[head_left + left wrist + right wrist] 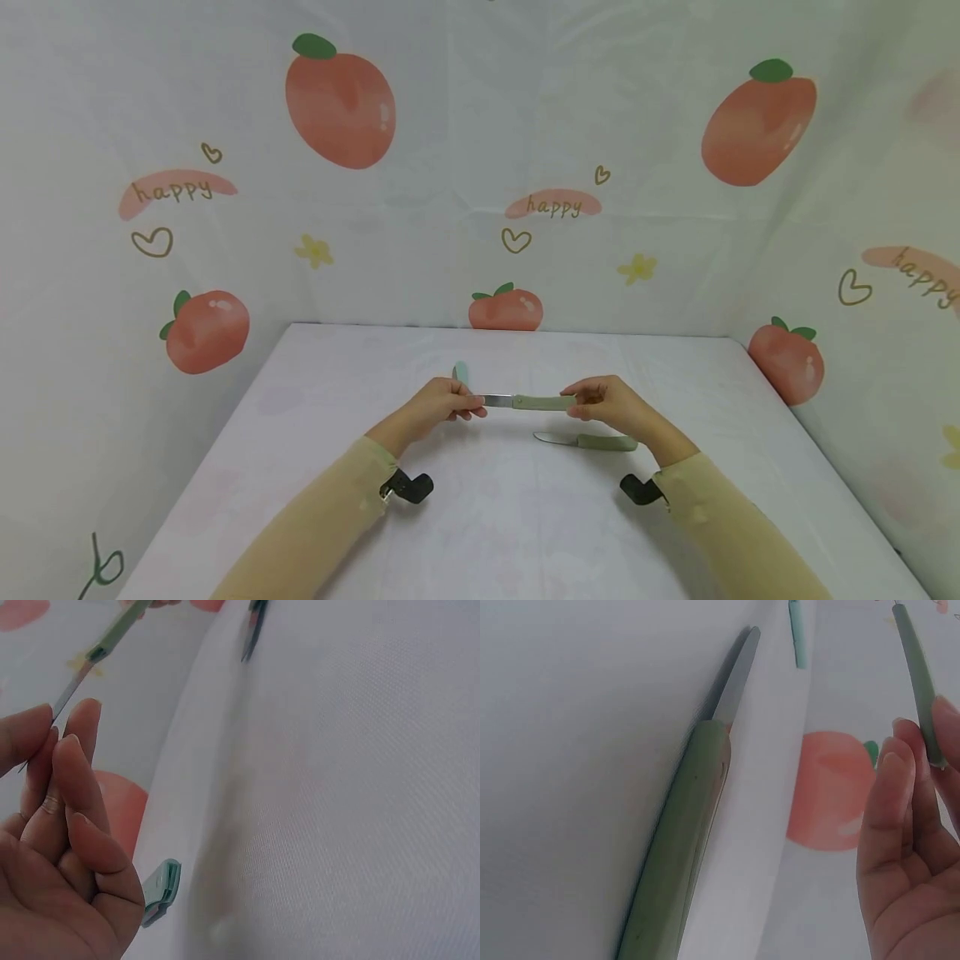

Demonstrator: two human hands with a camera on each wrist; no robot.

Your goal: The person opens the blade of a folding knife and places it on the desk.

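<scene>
Between my two hands a folding knife with a green handle is held level above the table, its blade opened out to the left. My left hand pinches the blade between thumb and fingers, as the left wrist view also shows at the blade. My right hand pinches the far end of the handle. Below it, a second green-handled folding knife lies unfolded on the table, blade pointing left. Beyond my left hand lies a light teal folded knife, partly hidden by that hand.
A white cloth covers the table. Behind and beside it hang white curtains with printed fruit. A black wrist camera sits at my left sleeve, another camera at my right sleeve.
</scene>
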